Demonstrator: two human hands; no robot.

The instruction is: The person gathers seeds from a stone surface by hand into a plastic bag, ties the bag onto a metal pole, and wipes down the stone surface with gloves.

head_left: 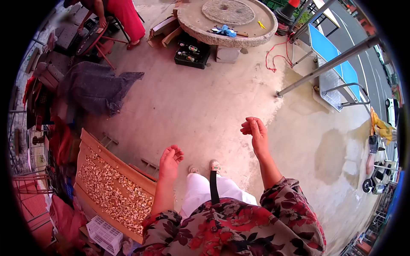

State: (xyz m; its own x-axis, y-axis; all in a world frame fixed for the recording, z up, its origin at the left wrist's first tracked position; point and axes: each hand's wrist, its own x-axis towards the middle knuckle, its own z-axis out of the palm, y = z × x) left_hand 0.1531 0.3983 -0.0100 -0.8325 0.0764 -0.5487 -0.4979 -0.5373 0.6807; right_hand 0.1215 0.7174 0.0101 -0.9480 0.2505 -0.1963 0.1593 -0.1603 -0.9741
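Note:
Both of my hands hang in the air over the concrete floor, touching nothing. My left hand (171, 157) has loosely curled fingers, somewhat apart, and nothing shows in it. It is nearest to a cardboard tray (115, 158) on the left, in which many small pale pieces (112, 183) are spread. Higher and to the right, my right hand (253, 127) has bent fingers with small gaps between them and appears to hold nothing. White trousers and light shoes (215, 165) show between the forearms.
A round stone table (188, 23) stands ahead, a black crate (192, 65) below it. A person in red trousers (128, 17) is at the upper left near a dark cloth (94, 85). Right: a metal pole (324, 67) and blue-topped cart (322, 42). Lower left: a white basket (104, 234).

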